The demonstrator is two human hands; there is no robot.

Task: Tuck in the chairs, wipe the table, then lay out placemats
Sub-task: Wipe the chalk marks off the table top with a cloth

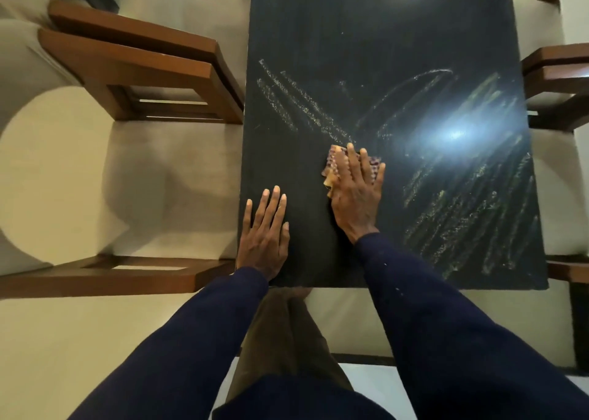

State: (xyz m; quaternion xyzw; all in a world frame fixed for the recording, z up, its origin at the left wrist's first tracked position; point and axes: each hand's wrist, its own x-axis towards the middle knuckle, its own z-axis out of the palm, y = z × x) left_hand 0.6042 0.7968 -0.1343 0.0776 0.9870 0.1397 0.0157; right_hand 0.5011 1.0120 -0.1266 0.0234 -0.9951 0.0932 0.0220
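Note:
A dark glossy table [366, 36] fills the middle of the view, streaked with pale wipe marks on its left centre and right side. My right hand [357, 196] lies flat on a folded patterned cloth [333, 169], pressing it onto the tabletop near the middle. My left hand [266, 231] rests palm down, fingers spread, on the table near its front left corner and holds nothing. Wooden chairs with cream seats stand along both long sides: one at the near left [159, 177], one at the far left [134, 40], and others at the right [554, 81].
A bright lamp reflection [455, 134] glares on the right half of the table. My legs [287, 333] stand at the table's near end on a cream floor. No placemats are in view.

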